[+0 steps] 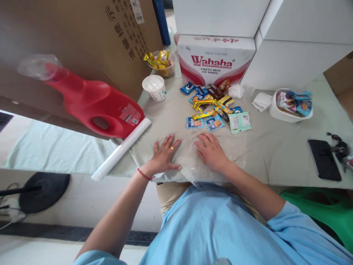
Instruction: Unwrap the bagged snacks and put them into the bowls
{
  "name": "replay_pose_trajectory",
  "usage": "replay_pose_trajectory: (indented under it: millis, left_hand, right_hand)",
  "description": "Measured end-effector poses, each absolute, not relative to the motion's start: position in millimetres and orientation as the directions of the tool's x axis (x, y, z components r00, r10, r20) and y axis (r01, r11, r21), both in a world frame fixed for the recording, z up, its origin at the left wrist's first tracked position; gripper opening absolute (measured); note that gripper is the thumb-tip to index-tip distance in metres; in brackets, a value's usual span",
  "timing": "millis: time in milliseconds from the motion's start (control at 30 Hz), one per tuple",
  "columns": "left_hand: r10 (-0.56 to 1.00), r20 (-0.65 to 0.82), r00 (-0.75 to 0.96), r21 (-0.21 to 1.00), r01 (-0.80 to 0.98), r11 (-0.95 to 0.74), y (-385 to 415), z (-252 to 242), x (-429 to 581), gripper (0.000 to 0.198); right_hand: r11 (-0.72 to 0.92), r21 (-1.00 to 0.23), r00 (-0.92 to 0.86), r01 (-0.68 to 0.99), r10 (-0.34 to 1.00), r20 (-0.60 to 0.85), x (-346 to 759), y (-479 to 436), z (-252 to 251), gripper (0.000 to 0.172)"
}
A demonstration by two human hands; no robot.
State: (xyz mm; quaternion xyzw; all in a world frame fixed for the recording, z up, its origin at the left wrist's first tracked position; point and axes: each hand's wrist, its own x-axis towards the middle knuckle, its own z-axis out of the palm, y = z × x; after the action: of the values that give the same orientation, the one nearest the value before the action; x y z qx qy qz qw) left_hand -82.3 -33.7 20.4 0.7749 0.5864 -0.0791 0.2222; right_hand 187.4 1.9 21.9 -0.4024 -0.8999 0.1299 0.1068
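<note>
A thin clear plastic sheet or bag (187,162) lies flat at the table's front edge. My left hand (163,154) rests with fingers spread at its left side. On the plastic lies my right hand (211,151), palm down, its fingers stretched out and holding nothing I can see. Just beyond the hands is a loose pile of wrapped snacks: blue packets (214,123), yellow sticks (204,104), brown packets (215,92) and a pale green packet (239,122).
Left of me are a white roll (121,149), a red jug (102,105), a paper cup (154,87) and a bowl of yellow packets (162,63). Behind the snacks stands a Wahaha carton (215,60). Rightward sit a white tub (286,115), crumpled tissue (261,101) and a black phone (324,160).
</note>
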Motion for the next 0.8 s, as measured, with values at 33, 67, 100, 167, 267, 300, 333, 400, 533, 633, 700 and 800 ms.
replay_pose_trajectory:
  millis: [33,67,100,167,267,300,333,400,533,633,700,800]
  left_hand:
    - [0.878,-0.372,0.299,0.257,0.943,-0.212,-34,18,-83,0.121]
    - [0.882,-0.363,0.300,0.263,0.941,-0.212,-35,16,-83,0.120]
    - [0.886,-0.353,0.300,0.269,0.940,-0.211,-35,14,-84,0.119]
    - [0.896,-0.334,0.293,0.290,0.937,-0.198,-36,13,-86,0.112]
    - [0.963,-0.214,0.162,0.331,0.940,-0.085,-42,22,-81,0.082]
    - [0.989,-0.124,0.078,0.358,0.933,-0.029,-46,28,-75,0.068]
    - [1.000,-0.018,-0.012,0.401,0.916,0.018,-50,35,-66,0.054]
    - [0.973,0.165,-0.159,0.543,0.838,0.045,-61,49,-40,0.032]
    - [0.997,0.061,-0.041,0.852,0.522,-0.031,-69,53,16,0.027]
    - [0.998,0.007,-0.055,0.859,0.512,0.023,-54,30,27,0.028]
    - [0.998,0.026,-0.061,0.819,0.574,0.014,-40,12,19,0.035]
    - [0.996,0.088,-0.014,0.732,0.679,-0.055,-29,-9,2,0.045]
  right_hand:
    - [0.674,-0.332,-0.690,0.660,0.719,0.087,185,-6,24,0.033]
    - [0.708,-0.347,-0.732,0.615,0.676,0.080,183,-16,24,0.031]
    - [0.739,-0.363,-0.774,0.568,0.630,0.072,179,-26,23,0.032]
    - [0.778,-0.393,-0.833,0.490,0.551,0.051,172,-44,17,0.042]
    - [0.783,-0.422,-0.857,0.457,0.514,0.024,162,-62,5,0.054]
    - [0.781,-0.426,-0.857,0.457,0.515,0.025,159,-65,1,0.056]
    - [0.781,-0.428,-0.855,0.455,0.517,0.033,157,-67,-2,0.058]
    - [0.779,-0.435,-0.850,0.451,0.523,0.055,154,-68,-7,0.059]
    - [0.758,-0.463,-0.835,0.460,0.546,0.065,152,-71,-15,0.053]
    - [0.755,-0.452,-0.830,0.475,0.554,0.054,151,-73,-16,0.048]
    - [0.755,-0.463,-0.833,0.464,0.550,0.063,151,-73,-14,0.044]
    - [0.764,-0.510,-0.850,0.396,0.515,0.112,154,-72,-6,0.037]
